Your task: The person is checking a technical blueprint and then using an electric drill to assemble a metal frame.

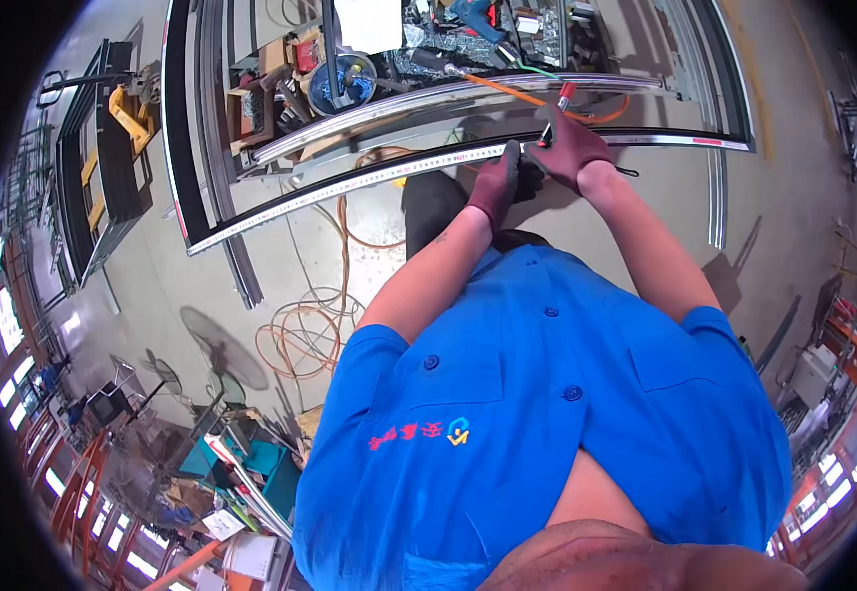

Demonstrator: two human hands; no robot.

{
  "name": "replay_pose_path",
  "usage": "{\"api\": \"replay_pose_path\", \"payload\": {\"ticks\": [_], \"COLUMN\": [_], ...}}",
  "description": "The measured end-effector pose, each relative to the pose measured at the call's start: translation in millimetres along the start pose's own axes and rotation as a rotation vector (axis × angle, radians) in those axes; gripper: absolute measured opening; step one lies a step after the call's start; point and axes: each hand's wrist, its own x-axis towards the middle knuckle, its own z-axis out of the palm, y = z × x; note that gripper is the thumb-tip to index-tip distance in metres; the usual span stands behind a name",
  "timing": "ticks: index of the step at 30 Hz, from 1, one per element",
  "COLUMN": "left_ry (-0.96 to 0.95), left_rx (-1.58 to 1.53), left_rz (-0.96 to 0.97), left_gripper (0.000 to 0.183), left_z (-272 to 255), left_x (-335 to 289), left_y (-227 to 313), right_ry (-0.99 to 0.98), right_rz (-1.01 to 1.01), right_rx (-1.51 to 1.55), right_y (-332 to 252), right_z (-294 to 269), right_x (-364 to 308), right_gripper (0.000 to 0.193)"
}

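Your right hand, in a dark red glove with grey fingers, has its grip clamped on a slim red-and-black marker right of the upper centre of the frame; your fingers hide part of its barrel. Your left hand, gloved alike, lies just beside it, thumb at the right end of the visible stretch of a white measuring tape with fine markings. Its other fingers curl underneath, out of sight, so you cannot tell whether that grip is closed on anything, and a dark shape between your two hands is hard to make out. The tape runs toward the left along the near bar of a large black rectangular frame, whose far side the upper edge cuts off.

Through that frame you see a round blue-grey bucket holding blue material and smaller pieces too jumbled to identify. Left of it, a brown open box carries dark, reddish odds and ends. A blue power tool and a blank-looking white sheet sit at the top edge. At the lower left, long pale strips lean against a teal bin; its contents are unclear.
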Motion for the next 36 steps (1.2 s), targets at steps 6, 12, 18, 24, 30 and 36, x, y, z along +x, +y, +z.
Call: {"api": "replay_pose_path", "payload": {"ticks": [6, 12, 18, 24, 30, 36], "left_ry": [0.075, -0.027, 0.099, 0.03, 0.03, 0.012], "left_rx": [-0.044, -0.068, 0.067, 0.28, 0.259, 0.521], "left_rz": [-0.039, -0.05, -0.092, 0.008, 0.132, 0.233], "left_gripper": [0.052, 0.058, 0.064, 0.067, 0.055, 0.048], "left_z": [10.4, -2.6, 19.7, 2.8, -0.4, -24.1], "left_x": [-1.3, 11.0, -19.5, -5.0, 4.3, 22.2], "left_y": [-0.7, -7.2, 23.5, 12.8, 2.2, -20.7], "right_ry": [0.103, 0.427, -0.086, -0.063, -0.03, -0.08], "right_rz": [-0.105, -0.49, -0.323, -0.305, -0.365, -0.913], "right_rx": [0.04, 0.355, 1.021, 0.828, 0.482, 0.049], "right_y": [22.7, 37.7, 28.1, 10.3, 2.7, -4.7], "right_z": [8.8, -6.9, -0.1, 31.5, 22.5, -38.4], "right_x": [-3.2, -46.4, -101.3, -75.7, -62.6, -57.5], "right_gripper": [0.089, 0.041, 0.029, 0.025, 0.023, 0.021]}}
